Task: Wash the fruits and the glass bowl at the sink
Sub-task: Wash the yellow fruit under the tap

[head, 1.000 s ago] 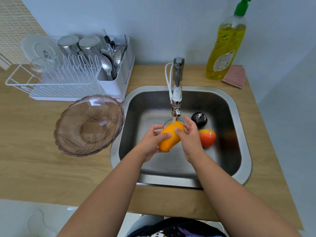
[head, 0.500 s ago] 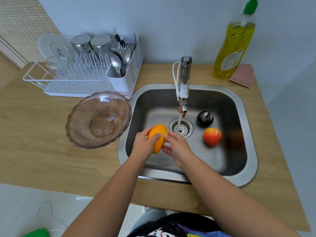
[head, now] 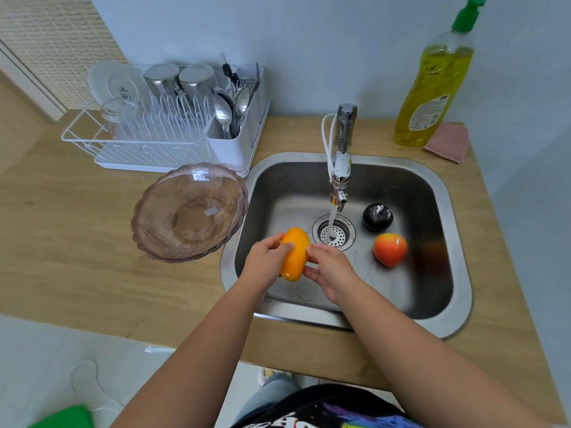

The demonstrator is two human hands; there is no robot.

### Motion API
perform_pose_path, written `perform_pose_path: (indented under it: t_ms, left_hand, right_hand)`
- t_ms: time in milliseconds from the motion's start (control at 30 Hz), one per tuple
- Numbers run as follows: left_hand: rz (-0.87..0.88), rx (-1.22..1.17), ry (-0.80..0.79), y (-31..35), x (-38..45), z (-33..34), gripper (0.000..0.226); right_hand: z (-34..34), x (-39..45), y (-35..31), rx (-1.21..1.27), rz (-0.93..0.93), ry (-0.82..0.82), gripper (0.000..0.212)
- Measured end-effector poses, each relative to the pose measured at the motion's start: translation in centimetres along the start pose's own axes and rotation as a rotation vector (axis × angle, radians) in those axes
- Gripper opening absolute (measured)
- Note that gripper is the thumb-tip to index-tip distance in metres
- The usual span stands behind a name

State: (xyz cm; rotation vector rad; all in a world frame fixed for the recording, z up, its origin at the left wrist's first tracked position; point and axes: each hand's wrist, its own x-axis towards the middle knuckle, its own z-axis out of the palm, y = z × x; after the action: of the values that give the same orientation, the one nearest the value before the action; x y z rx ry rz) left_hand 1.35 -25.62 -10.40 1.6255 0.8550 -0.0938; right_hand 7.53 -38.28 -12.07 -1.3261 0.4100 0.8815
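An orange mango-like fruit (head: 295, 253) is held over the left part of the steel sink (head: 457, 230). My left hand (head: 265, 264) grips its left side and my right hand (head: 332, 273) touches its right side with spread fingers. Water runs from the tap (head: 341, 168) onto the drain (head: 335, 231), just right of the fruit. A dark purple fruit (head: 377, 216) and a red-orange apple (head: 390, 249) lie on the sink floor at the right. The tinted glass bowl (head: 188, 211) rests on the counter, overlapping the sink's left rim.
A white dish rack (head: 160, 143) with steel cups, a plate and cutlery stands at the back left. A yellow dish soap bottle (head: 432, 84) and a pink sponge cloth (head: 448, 145) are at the back right. The wooden counter (head: 61, 242) extends left.
Both hands carried the orange fruit out of the water stream, left and toward me. The stream now falls straight onto the drain. The camera view has shifted left.
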Motion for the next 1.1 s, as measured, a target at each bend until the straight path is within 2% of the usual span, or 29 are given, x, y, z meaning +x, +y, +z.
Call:
perform_pose_path:
  t_ms: [100,200,333,433,533,633,800,933,1100]
  left_hand:
    - [0.019,0.034,-0.014,0.4,-0.3,-0.4,0.054]
    - [0.103,0.075,-0.002,1.3,-0.7,-1.2,0.05]
    - [0.222,0.083,0.009,3.7,-1.7,-3.1,0.052]
    - [0.279,0.027,0.072,5.5,-2.1,-5.9,0.051]
    - [0.291,-0.059,0.139,6.4,-1.9,-9.4,0.048]
    - [0.277,-0.046,0.197,6.4,-1.0,-13.1,0.05]
    - [0.199,-0.045,0.305,5.2,0.7,-18.7,0.051]
    - [0.115,-0.04,0.342,3.7,1.4,-21.7,0.03]
    - [0.074,0.101,0.316,2.1,1.6,-22.9,0.037]
  right_hand:
    - [0.2,-0.2,-0.4,0.016,-0.025,0.002,0.026]
    - [0.8,-0.2,-1.3,0.016,-0.146,0.031,0.019]
    - [2.5,-1.2,-3.6,-0.037,-0.313,0.052,0.024]
    - [5.2,-2.1,-5.5,-0.102,-0.406,-0.008,0.026]
    - [8.8,-2.4,-6.7,-0.205,-0.501,-0.089,0.034]
    - [12.4,-2.2,-7.4,-0.348,-0.567,-0.138,0.042]
    - [18.7,-0.8,-6.9,-0.495,-0.506,-0.228,0.047]
    - [21.9,0.3,-4.7,-0.527,-0.388,-0.273,0.045]
    - [23.1,1.3,-2.8,-0.511,-0.28,-0.241,0.04]
